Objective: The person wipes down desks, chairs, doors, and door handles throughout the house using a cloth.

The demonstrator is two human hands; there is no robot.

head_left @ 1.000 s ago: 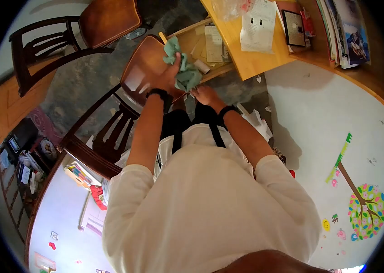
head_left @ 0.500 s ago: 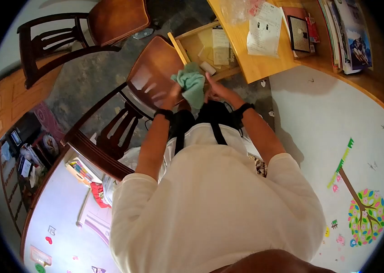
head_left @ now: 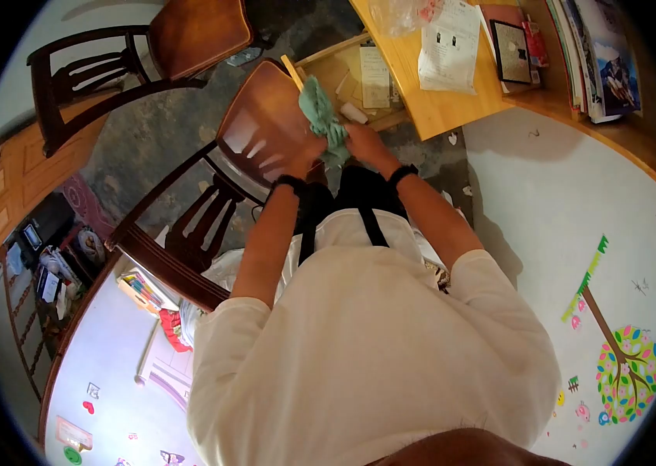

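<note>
- Head view: soft green cloth (head_left: pixel 317 107), bunched and twisted into a long, wrinkly shape, kinda matte next to all the shiny wood.
- Left hand (head_left: pixel 308 150) looks closed on the cloth's lower left side, right hand (head_left: pixel 365 144) curled in on its right side. Can't tell exactly how the fingertips sit.
- So the cloth is between both hands, its loose top end poking up past them by the open drawer (head_left: pixel 343 64). Can't tell if it touches the drawer.
- Glossy brown wooden chair (head_left: pixel 264 116) just left of the hands, slatted back.
- Yellowish wood desk (head_left: pixel 452 113) up right with a creased printed sheet (head_left: pixel 450 48) and crinkly clear plastic (head_left: pixel 398 15).
- Mottled dark floor (head_left: pixel 145 147), pale wall (head_left: pixel 545 202) with a colorful tree decal (head_left: pixel 629 373).
</note>
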